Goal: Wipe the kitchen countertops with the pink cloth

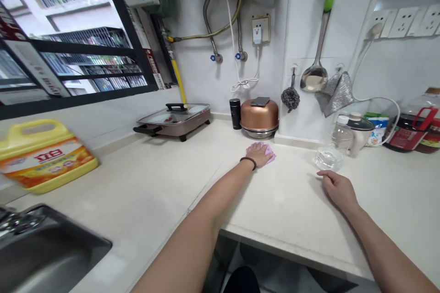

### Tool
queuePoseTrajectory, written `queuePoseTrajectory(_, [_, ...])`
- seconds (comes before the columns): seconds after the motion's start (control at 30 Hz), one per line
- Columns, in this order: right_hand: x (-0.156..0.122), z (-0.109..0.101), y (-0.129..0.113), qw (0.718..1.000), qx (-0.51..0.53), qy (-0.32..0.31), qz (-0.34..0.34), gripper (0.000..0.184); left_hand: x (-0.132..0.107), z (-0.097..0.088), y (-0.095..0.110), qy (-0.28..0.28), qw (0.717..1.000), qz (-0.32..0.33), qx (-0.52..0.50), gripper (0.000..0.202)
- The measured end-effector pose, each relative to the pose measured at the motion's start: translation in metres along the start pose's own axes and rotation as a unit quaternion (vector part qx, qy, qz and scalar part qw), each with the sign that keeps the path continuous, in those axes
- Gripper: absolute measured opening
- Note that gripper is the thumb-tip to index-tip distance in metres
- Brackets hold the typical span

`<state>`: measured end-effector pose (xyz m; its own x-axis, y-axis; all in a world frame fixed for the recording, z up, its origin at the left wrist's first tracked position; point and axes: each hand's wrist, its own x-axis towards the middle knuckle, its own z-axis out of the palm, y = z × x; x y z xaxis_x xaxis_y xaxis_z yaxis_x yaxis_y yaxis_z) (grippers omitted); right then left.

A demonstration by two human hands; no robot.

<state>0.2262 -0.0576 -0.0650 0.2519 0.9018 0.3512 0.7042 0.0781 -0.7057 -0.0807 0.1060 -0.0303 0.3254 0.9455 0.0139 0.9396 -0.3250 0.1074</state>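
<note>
My left hand [258, 154] reaches far across the white countertop [282, 197], pressing down on a pink-purple cloth [271, 152] that sticks out around the fingers. A dark bead bracelet circles that wrist. Just behind the cloth sits a copper-coloured domed pot [259, 116] on a steel base. My right hand [339, 188] is over the counter on the right, holding nothing, with one finger stretched out to the left and the others loosely bent, partly hidden. A clear glass dish [328, 159] stands just beyond it.
An electric pan [175, 121] with a glass lid and a black bottle [235, 113] stand at the back. On the left are a yellow detergent jug [48, 158] and a steel sink [58, 252]. A glass jug [342, 135] and jars [409, 132] line the right wall, near a hanging ladle [314, 78].
</note>
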Motion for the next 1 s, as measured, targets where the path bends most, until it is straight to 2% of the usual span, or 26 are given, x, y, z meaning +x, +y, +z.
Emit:
queuePoseTrajectory(0.17, [0.001, 0.000, -0.001, 1.000, 0.011, 0.004, -0.002, 0.049, -0.003, -0.005, 0.006, -0.003, 1.000, -0.009, 0.003, 0.077])
queuePoseTrajectory(0.3, [0.002, -0.002, -0.004, 1.000, 0.012, 0.006, 0.004, 0.049, -0.030, -0.007, 0.017, -0.015, 1.000, 0.022, 0.013, 0.077])
queuePoseTrajectory(0.43, [0.001, -0.001, -0.006, 1.000, 0.009, 0.001, 0.010, 0.047, -0.088, -0.005, 0.038, -0.036, 0.991, 0.129, 0.000, 0.075])
queuePoseTrajectory(0.57, [0.001, 0.001, -0.007, 1.000, 0.013, 0.000, 0.012, 0.045, -0.155, 0.000, 0.062, -0.056, 0.953, 0.297, -0.029, 0.075])
queuePoseTrajectory(0.67, [0.001, 0.002, -0.008, 1.000, 0.008, 0.002, 0.006, 0.044, -0.176, 0.000, 0.075, -0.068, 0.925, 0.373, -0.033, 0.076])
queuePoseTrajectory(0.73, [0.001, 0.002, -0.009, 1.000, 0.004, -0.001, 0.005, 0.044, -0.170, -0.002, 0.080, -0.073, 0.918, 0.389, -0.034, 0.074])
queuePoseTrajectory(0.8, [0.001, 0.001, -0.010, 1.000, 0.002, -0.002, 0.004, 0.045, -0.151, -0.003, 0.084, -0.073, 0.919, 0.385, -0.032, 0.071])
queuePoseTrajectory(1.0, [0.000, -0.001, -0.013, 1.000, 0.003, -0.014, 0.008, 0.049, -0.057, 0.002, 0.102, -0.052, 0.957, 0.286, -0.010, 0.068])
